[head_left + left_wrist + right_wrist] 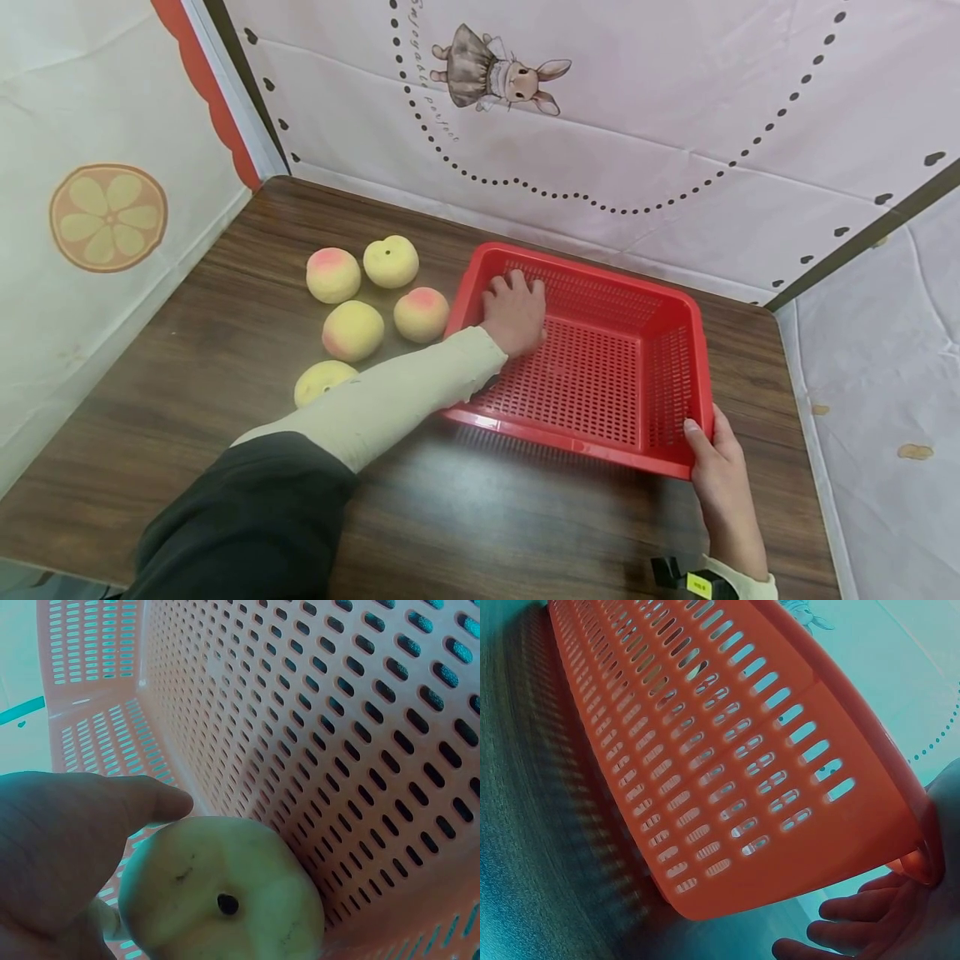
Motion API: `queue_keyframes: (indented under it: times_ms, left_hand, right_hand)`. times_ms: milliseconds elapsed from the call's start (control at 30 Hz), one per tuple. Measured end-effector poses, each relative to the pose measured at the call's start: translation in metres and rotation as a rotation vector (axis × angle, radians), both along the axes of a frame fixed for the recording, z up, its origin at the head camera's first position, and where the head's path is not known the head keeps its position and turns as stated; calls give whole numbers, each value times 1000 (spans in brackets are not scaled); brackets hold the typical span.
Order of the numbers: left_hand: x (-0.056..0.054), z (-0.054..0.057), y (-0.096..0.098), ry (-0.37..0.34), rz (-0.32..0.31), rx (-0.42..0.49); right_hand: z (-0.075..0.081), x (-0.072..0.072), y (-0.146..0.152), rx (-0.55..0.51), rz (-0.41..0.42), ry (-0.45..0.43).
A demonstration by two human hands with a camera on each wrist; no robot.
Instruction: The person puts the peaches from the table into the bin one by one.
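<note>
A red perforated plastic basket [600,271] sits on the wooden table. Inside its left end is my left hand [516,317], back upward and fingers spread over a peach. That pale yellow peach [232,870] shows in the left wrist view, dark stem hole toward the camera, with my thumb [154,799] along its edge; in the head view the hand hides it. My right hand [723,475] grips the basket's near right corner, thumb over the rim and fingers [855,907] outside under it. Several yellow and pink peaches, among them one peach [422,315], lie left of the basket.
The dark brown wooden table [465,517] extends in front of the basket. White printed cloth walls [637,100] stand behind and on both sides. My left forearm [390,392] crosses over the basket's near left corner and partly covers the nearest loose peach [318,383].
</note>
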State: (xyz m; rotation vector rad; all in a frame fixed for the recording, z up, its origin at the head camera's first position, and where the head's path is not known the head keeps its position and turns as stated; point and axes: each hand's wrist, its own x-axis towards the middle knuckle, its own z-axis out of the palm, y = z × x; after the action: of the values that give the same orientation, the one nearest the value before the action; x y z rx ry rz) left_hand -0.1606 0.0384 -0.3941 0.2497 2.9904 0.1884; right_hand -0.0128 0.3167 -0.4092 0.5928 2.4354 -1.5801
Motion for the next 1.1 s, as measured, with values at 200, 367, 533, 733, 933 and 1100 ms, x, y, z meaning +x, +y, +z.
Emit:
queue_keyframes:
  times_ms: [200, 367, 533, 733, 933, 1100]
  left_hand:
    - [2, 6, -1, 3, -3, -14]
    - [4, 8, -2, 27, -18, -51]
    - [7, 11, -2, 62, -50, -75]
    - [9, 14, -1, 75, -74, -99]
    - [11, 19, -1, 84, -86, -99]
    - [13, 24, -2, 123, -95, -144]
  right_hand:
    - [1, -1, -1, 1, 1, -7]
    - [1, -1, -1, 5, 3, -14]
    - [0, -1, -1, 6, -7, -26]
    - [0, 0, -1, 0, -8, -32]
    - [1, 1, -1, -7, -5, -27]
    - [0, 1, 0, -6, 1, -31]
